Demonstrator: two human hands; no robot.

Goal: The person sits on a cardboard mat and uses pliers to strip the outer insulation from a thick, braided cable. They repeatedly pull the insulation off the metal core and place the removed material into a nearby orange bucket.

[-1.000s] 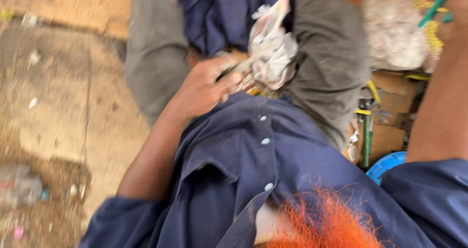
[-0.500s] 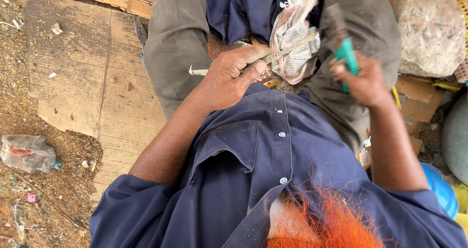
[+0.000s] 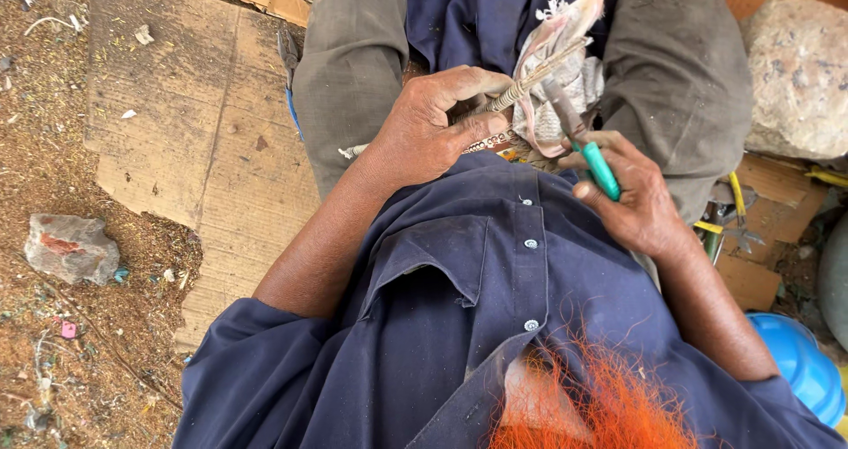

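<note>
My left hand (image 3: 433, 127) grips a thin wrapped stick or cable (image 3: 530, 78) that slants up over my lap. A crumpled pale rag (image 3: 565, 69) lies under it, between my knees. My right hand (image 3: 632, 193) holds a tool with a green handle (image 3: 599, 168); its metal tip (image 3: 556, 100) touches the stick just right of my left fingers. I sit in a dark blue shirt and grey trousers, looking straight down.
Flattened cardboard (image 3: 168, 122) covers the dirt on the left, with a grey stone (image 3: 71, 248) beside it. A large pale rock (image 3: 795, 74) sits at the right. Yellow-handled tools (image 3: 733, 215) lie by my right leg. A blue round object (image 3: 799, 365) is at lower right.
My right hand came down into view with the green-handled tool and brought its tip onto the stick. My left hand kept its grip.
</note>
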